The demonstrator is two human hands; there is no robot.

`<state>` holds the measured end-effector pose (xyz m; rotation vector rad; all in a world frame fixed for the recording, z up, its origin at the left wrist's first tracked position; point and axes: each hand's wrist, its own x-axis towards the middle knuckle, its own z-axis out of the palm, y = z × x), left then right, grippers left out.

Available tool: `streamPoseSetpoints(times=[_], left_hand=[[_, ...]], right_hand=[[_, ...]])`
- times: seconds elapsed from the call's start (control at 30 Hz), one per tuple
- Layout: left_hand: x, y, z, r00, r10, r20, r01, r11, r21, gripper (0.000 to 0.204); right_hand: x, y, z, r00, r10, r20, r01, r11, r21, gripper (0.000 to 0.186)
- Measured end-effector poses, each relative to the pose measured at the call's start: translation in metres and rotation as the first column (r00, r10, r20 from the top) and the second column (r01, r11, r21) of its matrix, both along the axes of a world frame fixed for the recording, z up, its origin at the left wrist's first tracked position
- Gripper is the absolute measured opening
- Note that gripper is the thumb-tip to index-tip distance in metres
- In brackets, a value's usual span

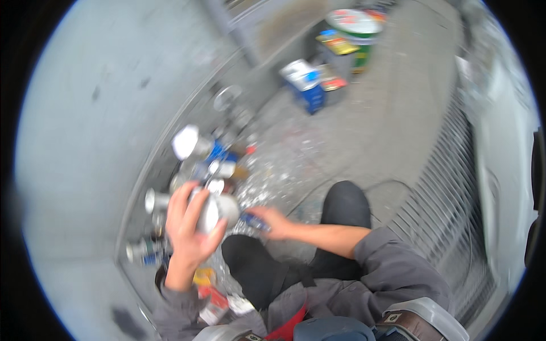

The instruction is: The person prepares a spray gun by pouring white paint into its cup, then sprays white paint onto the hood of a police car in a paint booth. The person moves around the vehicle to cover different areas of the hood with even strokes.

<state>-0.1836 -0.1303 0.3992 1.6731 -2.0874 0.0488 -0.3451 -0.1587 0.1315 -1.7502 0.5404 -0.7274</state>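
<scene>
While the left hand spreads its fingers at a white round container, grip unclear, the right hand clasps a blurred dark-blue object.

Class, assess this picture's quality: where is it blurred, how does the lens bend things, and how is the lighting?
Head view: blur smears the bucket and blue container, and softens the left hand and right hand; head view: fisheye distortion bows the grate, with black corners; head view: light looks soft, with no hard shadows evident.
</scene>
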Motion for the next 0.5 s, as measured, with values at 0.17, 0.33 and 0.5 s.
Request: streamPoseSetpoints(times=[0.17, 0.33, 0.5], left_hand=[[-0.017, -0.058, 0.138, 0.711, -0.048, -0.702, -0.031, 0.994, -0.1, 0.083], [-0.077, -0.079, 0.177, 0.655, 0.01, -0.756, 0.489, 0.757, 0.434, 0.082], [-0.201, -0.04, 0.154, 0.681, -0.228, -0.696, 0.724, 0.351, 0.594, 0.037]], right_hand=[[-0.036, -0.045, 0.182, 0.884, -0.391, 0.257, 0.379, 0.92, 0.098, 0.058], [-0.133, -0.089, 0.455, 0.423, -0.813, 0.4, 0.515, 0.579, 0.632, 0.024], [-0.278, -0.02, 0.687, 0.256, -0.882, 0.395, 0.634, 0.462, 0.621, 0.034]])
